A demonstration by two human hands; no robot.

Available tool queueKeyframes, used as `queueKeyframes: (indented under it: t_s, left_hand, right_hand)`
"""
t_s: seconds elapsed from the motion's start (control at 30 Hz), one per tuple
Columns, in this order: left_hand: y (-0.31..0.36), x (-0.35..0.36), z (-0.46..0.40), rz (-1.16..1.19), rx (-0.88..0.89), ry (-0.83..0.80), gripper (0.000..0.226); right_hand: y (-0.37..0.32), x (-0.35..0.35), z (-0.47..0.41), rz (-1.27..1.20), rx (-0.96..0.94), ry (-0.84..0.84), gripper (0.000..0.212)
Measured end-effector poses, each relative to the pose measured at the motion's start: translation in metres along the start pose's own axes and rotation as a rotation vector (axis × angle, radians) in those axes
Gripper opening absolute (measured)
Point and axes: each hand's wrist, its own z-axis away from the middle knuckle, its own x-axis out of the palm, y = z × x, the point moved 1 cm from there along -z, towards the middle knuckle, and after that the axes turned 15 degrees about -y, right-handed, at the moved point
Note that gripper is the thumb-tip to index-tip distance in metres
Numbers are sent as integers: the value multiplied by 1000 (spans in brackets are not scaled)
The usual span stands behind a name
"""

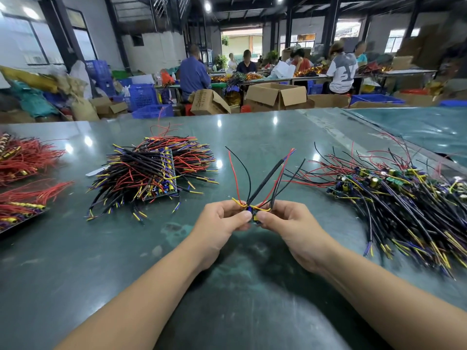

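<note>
Table (252, 137) — dark green and glossy, with lamp glare on it; it fills the lower frame. Beyond its far edge are an open cardboard box (276, 96), a blue crate (142, 96) and workers (193, 74) seated at far benches.

Right pile (394, 198) — a loose heap of small boards trailing black, red, yellow and purple leads. It is spread on the table to the right of the right hand, not touching it.

Stack (154, 173) — left of centre. The boards are joined in a panel, with leads sticking out on both sides. It lies well apart from the left hand.

Red bundles (22, 157) — at the far left edge, in two lots, one nearer than the other, both cut off by the frame.

Left hand (217, 223) — over the middle of the table, thumb and curled fingers pinching the left end of the board. Right hand (290, 223) — mirrors it, thumb and forefinger pinching the right end. The thumb tips nearly meet. Cannot tell whether the wrists rest on the table.

Board (253, 216) — small, blue-green, mostly hidden by the thumbs. It is held between both hands, midway between the stack and the right pile.

Wires — these fan up and away from the board. A black sleeved lead (265, 178) tilts right, with red and purple tips showing at its far end. A thin red wire (233, 173) and a black one curve up to the left. A short yellow wire (240, 203) loops across the top of the left fingers.
</note>
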Motion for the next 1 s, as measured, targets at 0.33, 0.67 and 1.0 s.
queueKeyframes:
  t_s: [0.33,0.67,1.0]
  left_hand:
    - [7,2,2,63,-5,4,12]
    - [3,-5,4,87,23,-106,12]
    - [7,-7,-1,239,43,-14,8]
  right_hand:
    - [2,-1,-4,-33,20,33,14]
    - [1,-5,2,-42,35,-12,8]
    - [-1,-7,1,-209,-23,22,12]
